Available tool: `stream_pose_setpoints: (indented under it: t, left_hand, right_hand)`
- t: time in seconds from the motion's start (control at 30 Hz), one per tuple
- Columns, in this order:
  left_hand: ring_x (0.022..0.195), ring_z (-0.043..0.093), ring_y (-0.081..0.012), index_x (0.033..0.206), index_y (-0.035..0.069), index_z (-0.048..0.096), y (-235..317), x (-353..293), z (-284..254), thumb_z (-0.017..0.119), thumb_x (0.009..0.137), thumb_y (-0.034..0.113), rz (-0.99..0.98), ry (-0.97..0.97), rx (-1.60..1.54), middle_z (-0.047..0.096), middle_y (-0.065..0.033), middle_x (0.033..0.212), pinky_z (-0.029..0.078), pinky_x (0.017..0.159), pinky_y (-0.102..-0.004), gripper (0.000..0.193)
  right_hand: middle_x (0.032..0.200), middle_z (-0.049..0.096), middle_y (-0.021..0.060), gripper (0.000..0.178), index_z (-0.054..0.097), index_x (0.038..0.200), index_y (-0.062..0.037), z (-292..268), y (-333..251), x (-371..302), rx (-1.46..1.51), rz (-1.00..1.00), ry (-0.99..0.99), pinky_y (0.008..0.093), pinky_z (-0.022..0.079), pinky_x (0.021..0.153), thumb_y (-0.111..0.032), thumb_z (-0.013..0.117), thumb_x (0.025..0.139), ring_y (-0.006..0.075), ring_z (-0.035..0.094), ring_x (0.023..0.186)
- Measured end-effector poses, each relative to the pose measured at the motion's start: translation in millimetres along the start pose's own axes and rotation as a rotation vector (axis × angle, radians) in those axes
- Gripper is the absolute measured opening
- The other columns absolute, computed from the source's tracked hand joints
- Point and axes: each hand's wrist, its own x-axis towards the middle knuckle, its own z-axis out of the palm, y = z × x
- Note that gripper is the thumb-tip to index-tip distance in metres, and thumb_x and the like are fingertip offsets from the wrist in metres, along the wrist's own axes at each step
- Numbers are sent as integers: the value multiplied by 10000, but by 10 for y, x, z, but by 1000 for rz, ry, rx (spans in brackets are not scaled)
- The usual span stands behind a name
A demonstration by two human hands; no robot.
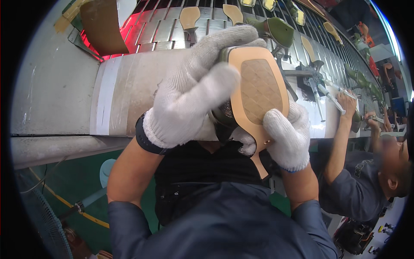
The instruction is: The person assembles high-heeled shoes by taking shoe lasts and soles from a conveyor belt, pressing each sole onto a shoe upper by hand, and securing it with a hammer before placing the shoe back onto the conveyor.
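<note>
Tan sole-shaped piece with brown quilted inset panel (261, 90): one, held face up above the near edge of the table (118, 101), narrow end overhanging. Left to right: brown curved sheet (102, 26), near the table's far-left corner. Left hand in white knitted glove (194, 88): curled at the piece's left side and wide end, thumb blurred; firmness of hold cannot be told. Glossy olive-green shoe-shaped form (278, 32), beyond the wide end. Right hand, likewise gloved (288, 134): gripping the narrow part, thumb on top. Co-worker's bare hand (346, 102), right, beside grey-handled metal tool (321, 86).
</note>
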Motion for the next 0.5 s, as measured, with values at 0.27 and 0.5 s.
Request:
stream_pose_setpoints:
  t: [0.27,0.5]
  left_hand:
    - [1445,604,-331,1599,-32,486,21,-133,-33,789,962,310,-36,23,31,616,-258,1534,455,1253,-486,784]
    - [1287,699,-277,1365,-47,653,165,-449,-31,585,1101,152,-30,215,-96,715,-248,1413,560,1116,-426,337]
  right_hand:
    - [997,804,213,389,690,1304,127,37,-27,-67,-69,63,-23,322,670,708,-193,684,1083,218,795,796]
    - [848,821,103,254,805,1113,65,127,139,-161,-298,-34,-105,295,632,682,-151,691,1044,143,774,710]
